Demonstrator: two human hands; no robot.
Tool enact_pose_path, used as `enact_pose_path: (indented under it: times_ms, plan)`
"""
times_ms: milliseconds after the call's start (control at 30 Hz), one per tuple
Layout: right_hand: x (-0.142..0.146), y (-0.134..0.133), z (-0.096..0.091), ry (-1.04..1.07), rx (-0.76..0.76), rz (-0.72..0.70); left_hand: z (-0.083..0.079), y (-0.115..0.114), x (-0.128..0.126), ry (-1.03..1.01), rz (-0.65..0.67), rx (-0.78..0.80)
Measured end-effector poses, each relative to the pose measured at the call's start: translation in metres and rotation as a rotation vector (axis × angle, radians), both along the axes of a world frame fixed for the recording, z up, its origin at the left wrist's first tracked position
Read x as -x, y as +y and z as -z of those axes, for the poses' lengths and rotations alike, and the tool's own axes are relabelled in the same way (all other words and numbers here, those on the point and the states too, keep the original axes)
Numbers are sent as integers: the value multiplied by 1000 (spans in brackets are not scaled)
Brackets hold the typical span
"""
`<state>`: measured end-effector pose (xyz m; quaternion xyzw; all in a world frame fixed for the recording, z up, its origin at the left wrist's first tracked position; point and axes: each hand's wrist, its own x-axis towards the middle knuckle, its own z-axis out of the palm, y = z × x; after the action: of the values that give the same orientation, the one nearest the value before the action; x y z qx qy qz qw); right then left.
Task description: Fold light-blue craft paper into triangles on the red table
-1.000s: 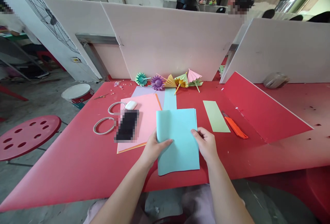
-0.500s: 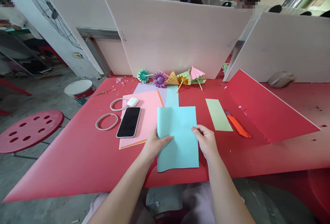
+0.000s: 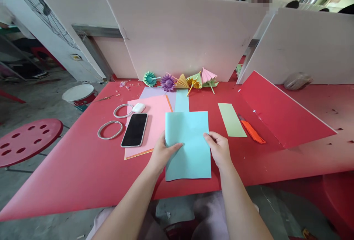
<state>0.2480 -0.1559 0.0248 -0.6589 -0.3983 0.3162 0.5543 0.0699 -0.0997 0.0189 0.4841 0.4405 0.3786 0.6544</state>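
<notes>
The left grip [image 3: 163, 151] pinches one edge of a turquoise paper sheet [image 3: 189, 160], thumb laid across its face, while the right grip [image 3: 219, 148] pinches the opposite edge, holding it over the near side of the red bench [image 3: 83, 177]. Light, even pressure from both sides should keep the sheet flat, uncreased and square. Both forearms [image 3: 132, 197] reach forward, thumbs turned inward, with a smartphone [image 3: 134, 130] lying on pink paper [image 3: 157, 114] to the left and an orange utility knife [image 3: 253, 131] beside a pale green paper strip [image 3: 231, 120] to the right.
</notes>
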Motion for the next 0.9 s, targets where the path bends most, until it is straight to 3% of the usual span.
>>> enact_pose_path:
  times_ms: [900]
  plan:
    - [-3, 1, 10, 15, 15, -10, 0, -1, 0, 53, 15, -32]
